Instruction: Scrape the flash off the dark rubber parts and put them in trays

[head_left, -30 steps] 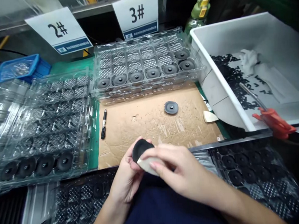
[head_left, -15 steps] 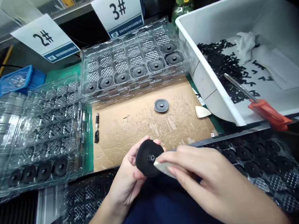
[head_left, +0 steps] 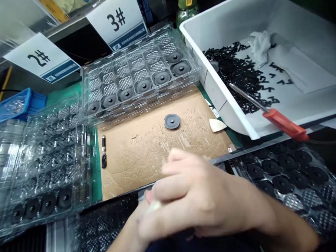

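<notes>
My right hand (head_left: 187,195) is closed and blurred in front of my body, just below the cardboard's near edge. A bit of something pale shows at its fingers, too smeared to make out clearly. Behind it lies my left hand (head_left: 143,208), mostly covered, its fingers and whatever they hold hidden. The round black part is out of sight. On the cardboard (head_left: 125,172) rests a grey disc (head_left: 172,121) with a small centre hub. A pale wedge-shaped piece (head_left: 216,125) lies at the cardboard's right side.
Clear trays with discs stand behind (head_left: 137,64) and at the left (head_left: 49,161). A white bin (head_left: 219,90) of black bits is at the right, a red-handled tool (head_left: 285,124) across its rim. A pen (head_left: 103,151) lies left; another tray (head_left: 293,180) sits lower right.
My right hand has moved left and over my left hand, covering the black disc that was in view. The camera view has shifted, so the bin and trays appear further left.
</notes>
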`<state>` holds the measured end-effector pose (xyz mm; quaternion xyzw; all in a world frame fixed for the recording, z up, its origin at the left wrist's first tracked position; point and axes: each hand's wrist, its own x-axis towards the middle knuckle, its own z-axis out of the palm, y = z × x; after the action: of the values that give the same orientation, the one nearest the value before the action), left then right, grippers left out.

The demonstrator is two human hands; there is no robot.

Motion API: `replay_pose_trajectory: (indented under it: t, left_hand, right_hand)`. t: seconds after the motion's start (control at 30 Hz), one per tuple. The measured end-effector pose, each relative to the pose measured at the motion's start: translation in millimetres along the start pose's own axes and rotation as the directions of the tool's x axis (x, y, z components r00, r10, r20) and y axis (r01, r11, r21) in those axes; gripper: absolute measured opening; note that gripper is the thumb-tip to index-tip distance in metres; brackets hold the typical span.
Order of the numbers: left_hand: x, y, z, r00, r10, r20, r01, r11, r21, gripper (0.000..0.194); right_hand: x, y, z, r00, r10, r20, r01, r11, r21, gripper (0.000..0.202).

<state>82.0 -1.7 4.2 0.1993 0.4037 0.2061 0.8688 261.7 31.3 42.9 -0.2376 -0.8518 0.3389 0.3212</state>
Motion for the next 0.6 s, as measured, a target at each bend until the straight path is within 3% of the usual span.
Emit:
replay_pose_trajectory:
  t: [0.07,0.13,0.2,0.27,0.37,0.47,0.6]
  left_hand:
    - [0.6,-0.4,0.0,0.995,-0.08,0.063,0.085,0.992,-0.089,0.032]
    - [1.8,0.8,-1.0,0.971,-0.141,0.191,0.183,0.958,-0.221,0.044]
    - [2.9,2.6,-3.0,0.94,-0.126,0.318,0.238,0.909,-0.343,0.054]
    - [3.0,3.9,-5.8,0.913,-0.074,0.402,0.258,0.866,-0.427,0.053]
    - [0.9,3.8,-11.7,0.917,-0.006,0.398,0.204,0.867,-0.455,0.053]
    - [-3.2,2.6,-19.9,0.929,0.046,0.368,0.142,0.872,-0.468,0.055]
    - [-9.1,1.8,-31.9,0.942,0.051,0.331,0.118,0.874,-0.471,0.056]
  right_hand:
    - [0.8,8.6,2.9,1.0,-0.028,-0.009,0.029,0.994,0.103,0.026]
    - [-1.5,25.7,8.0,0.982,0.157,-0.103,-0.152,0.987,0.055,0.024]
    - [-8.6,46.5,19.2,0.907,0.38,-0.183,-0.389,0.921,-0.016,0.024]
    - [-19.5,65.6,39.7,0.839,0.514,-0.179,-0.528,0.849,-0.039,0.027]
    - [-38.2,82.7,82.3,0.764,0.588,-0.264,-0.628,0.772,-0.099,0.035]
    - [-52.2,85.0,117.6,0.712,0.597,-0.369,-0.679,0.719,-0.147,0.036]
    - [-53.3,86.3,128.5,0.698,0.582,-0.417,-0.694,0.694,-0.193,0.035]
